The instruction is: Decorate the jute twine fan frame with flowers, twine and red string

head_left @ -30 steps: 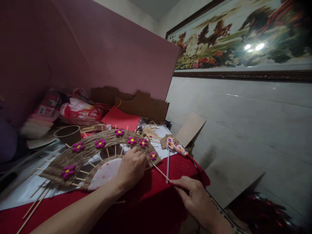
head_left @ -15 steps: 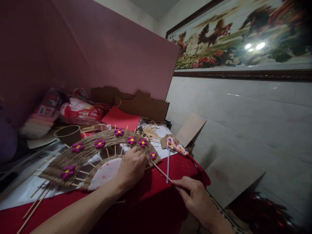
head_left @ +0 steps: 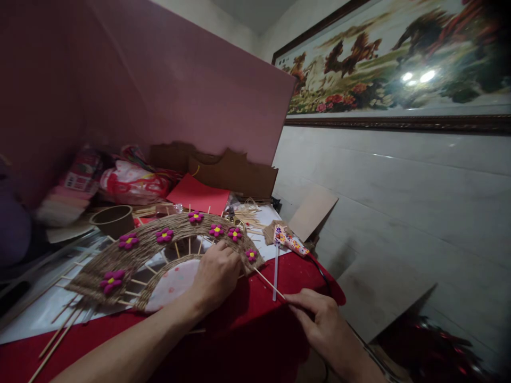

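Observation:
A fan-shaped arch of woven twine (head_left: 159, 246) on wooden skewer spokes lies on the table, dotted with several pink flowers (head_left: 164, 234). My left hand (head_left: 215, 275) rests curled on the arch's right end, fingers pressed onto the twine. My right hand (head_left: 319, 324) pinches the outer end of a thin wooden skewer (head_left: 268, 282) that sticks out from the arch's right edge. A colourful patterned glue gun (head_left: 290, 242) with a white glue stick lies just beyond the skewer.
A red cloth (head_left: 247, 324) covers the table's near part, white paper under the arch. A brown round cup (head_left: 112, 219), red card (head_left: 199, 196), cardboard pieces (head_left: 233, 173) and plastic bags (head_left: 133, 183) crowd the back. Loose skewers (head_left: 59, 335) lie at left. A pink board and tiled wall stand behind.
My right hand has drifted slightly right and down along the skewer's line. The left hand and the arch stay where they were.

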`<state>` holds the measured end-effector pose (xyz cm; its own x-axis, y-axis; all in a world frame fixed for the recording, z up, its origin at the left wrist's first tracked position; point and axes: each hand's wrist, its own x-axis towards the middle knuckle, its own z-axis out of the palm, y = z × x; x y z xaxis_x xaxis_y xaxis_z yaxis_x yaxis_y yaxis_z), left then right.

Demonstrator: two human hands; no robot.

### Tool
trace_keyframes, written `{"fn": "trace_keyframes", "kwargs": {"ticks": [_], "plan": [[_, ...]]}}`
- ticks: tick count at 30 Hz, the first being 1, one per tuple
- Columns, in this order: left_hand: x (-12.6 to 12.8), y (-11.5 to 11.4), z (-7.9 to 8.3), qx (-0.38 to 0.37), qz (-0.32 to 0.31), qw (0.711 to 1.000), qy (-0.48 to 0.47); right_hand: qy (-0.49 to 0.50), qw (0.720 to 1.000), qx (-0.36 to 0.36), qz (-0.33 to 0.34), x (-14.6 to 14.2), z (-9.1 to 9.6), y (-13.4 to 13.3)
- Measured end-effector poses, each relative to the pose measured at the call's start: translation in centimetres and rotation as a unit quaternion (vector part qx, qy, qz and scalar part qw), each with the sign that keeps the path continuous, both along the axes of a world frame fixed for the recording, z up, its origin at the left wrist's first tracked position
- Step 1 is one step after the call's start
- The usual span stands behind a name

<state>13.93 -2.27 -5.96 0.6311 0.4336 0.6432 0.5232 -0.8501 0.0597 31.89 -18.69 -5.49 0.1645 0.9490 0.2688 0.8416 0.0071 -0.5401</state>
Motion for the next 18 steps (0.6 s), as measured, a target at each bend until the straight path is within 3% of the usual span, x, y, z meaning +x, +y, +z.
{"fn": "trace_keyframes", "kwargs": {"ticks": [18], "plan": [[-0.05, -0.04, 0.02, 0.010, -0.002, 1.000, -0.005, -0.004, 1.000, 0.001, 0.003, -0.66, -0.08, 0.89]]}}
